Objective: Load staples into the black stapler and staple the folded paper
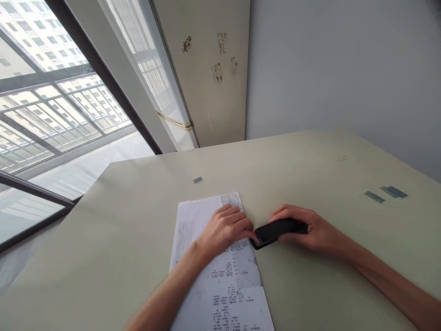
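A black stapler (275,231) lies at the right edge of a printed paper stack (237,299), its nose over or against that edge. My right hand (306,227) is closed round the stapler's rear half, thumb on the near side and fingers on the far side. On the upper part of the paper rests my left hand (229,227), fingers curled at the right edge and thumb tip touching or just beside the stapler's nose. Those fingers appear closed on the paper edge. Whether a corner sits inside the stapler's jaws is hidden.
Grey staple strips (394,192) lie on the pale table (120,248) at the right, with another single strip (197,179) beyond the paper. A window (69,101) stands at the left, and a grey wall (344,69) rises behind the table.
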{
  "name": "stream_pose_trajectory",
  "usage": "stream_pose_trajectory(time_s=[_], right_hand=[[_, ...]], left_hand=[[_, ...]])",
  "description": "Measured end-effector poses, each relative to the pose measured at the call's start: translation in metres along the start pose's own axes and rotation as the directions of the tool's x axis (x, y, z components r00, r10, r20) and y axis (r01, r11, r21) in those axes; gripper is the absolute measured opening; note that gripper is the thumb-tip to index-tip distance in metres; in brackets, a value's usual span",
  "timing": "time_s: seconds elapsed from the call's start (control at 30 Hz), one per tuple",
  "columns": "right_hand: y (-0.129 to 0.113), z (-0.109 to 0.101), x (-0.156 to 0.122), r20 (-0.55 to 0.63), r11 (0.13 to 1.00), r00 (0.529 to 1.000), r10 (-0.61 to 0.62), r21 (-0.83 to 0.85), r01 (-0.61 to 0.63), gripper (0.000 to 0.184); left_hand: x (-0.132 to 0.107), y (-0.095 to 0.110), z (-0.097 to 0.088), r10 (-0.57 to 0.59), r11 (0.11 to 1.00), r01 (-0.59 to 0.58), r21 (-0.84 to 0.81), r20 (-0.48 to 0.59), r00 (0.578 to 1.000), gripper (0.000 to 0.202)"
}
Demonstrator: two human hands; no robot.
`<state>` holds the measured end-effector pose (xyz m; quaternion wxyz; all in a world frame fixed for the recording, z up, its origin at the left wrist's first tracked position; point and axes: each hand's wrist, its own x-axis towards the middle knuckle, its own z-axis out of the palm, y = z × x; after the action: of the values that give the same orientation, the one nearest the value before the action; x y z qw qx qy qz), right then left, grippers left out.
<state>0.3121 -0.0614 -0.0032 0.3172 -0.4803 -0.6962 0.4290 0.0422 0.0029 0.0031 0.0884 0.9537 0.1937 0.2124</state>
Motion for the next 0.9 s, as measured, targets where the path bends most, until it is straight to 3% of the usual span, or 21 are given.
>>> stream_pose_trajectory(time_s=[0.13, 0.27, 0.37, 0.5, 0.6, 0.77, 0.9], right_hand=[[-0.002, -0.002, -0.001, 0.003, 0.999, 1.000, 0.005, 0.033, -0.005, 0.030], [-0.002, -0.007, -0.001, 0.004, 0.999, 1.000, 0.016, 0.031, -0.017, 0.033], [0.000, -0.010, -0.002, 0.011, 0.999, 1.000, 0.029, 0.016, -0.029, 0.034], [0.004, -0.014, -0.005, 0.013, 0.999, 0.999, 0.050, 0.000, -0.050, 0.036], [0.003, -0.014, -0.007, -0.016, 0.998, 0.998, 0.064, -0.015, -0.064, 0.036], [-0.004, -0.013, -0.008, -0.028, 0.997, 0.996, 0.080, -0.023, -0.080, 0.036], [-0.008, -0.012, -0.007, -0.029, 0.997, 0.997, 0.074, -0.024, -0.075, 0.037]], left_hand=[[-0.004, -0.017, -0.013, -0.095, 0.995, 0.095, -0.019, 0.003, 0.995, 0.034], [-0.018, -0.046, -0.024, -0.385, 0.913, 0.393, 0.110, -0.088, 0.919, 0.038], [-0.030, -0.057, -0.021, -0.437, 0.877, 0.448, 0.174, -0.096, 0.894, 0.039], [-0.036, -0.056, -0.014, -0.495, 0.841, 0.509, 0.183, -0.123, 0.860, 0.044], [-0.037, -0.055, -0.014, -0.547, 0.820, 0.562, 0.112, -0.137, 0.826, 0.045], [-0.040, -0.057, -0.021, -0.645, 0.759, 0.623, -0.189, -0.096, 0.758, 0.032], [-0.035, -0.057, -0.022, -0.666, 0.736, 0.631, -0.247, -0.098, 0.739, 0.027]])
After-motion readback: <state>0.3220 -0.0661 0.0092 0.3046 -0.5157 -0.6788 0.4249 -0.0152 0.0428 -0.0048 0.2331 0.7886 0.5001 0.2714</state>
